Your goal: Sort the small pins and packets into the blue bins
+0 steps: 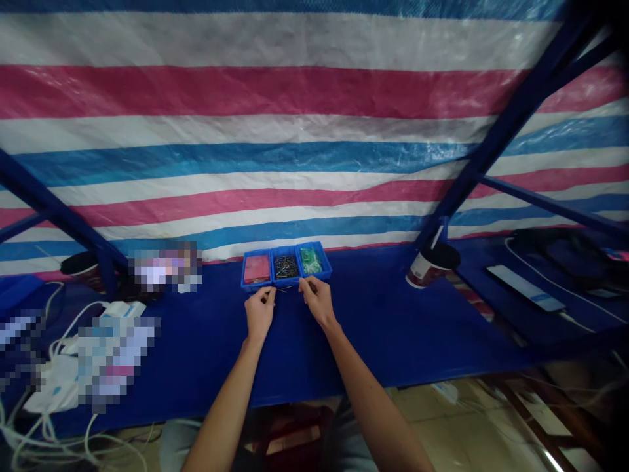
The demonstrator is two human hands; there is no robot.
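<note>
Three small blue bins stand side by side on the blue table. The left bin (242, 278) holds flat red pieces, the middle bin (285, 284) many dark screws, and the right bin (328, 270) green and clear pieces. My left hand (259, 313) is in front of the left bin, thumb and finger pinched at one end of a thin dark screw (284, 289). My right hand (317, 299) is in front of the right bin, its fingers closed near the screw's other side; what they hold, if anything, is too small to make out.
A lidded paper cup (420, 270) stands to the right, with a charging phone (525, 287) beyond it. White power strips (61, 383) and tangled cables lie at the left. Blue frame posts rise on both sides before a striped sheet (295, 157).
</note>
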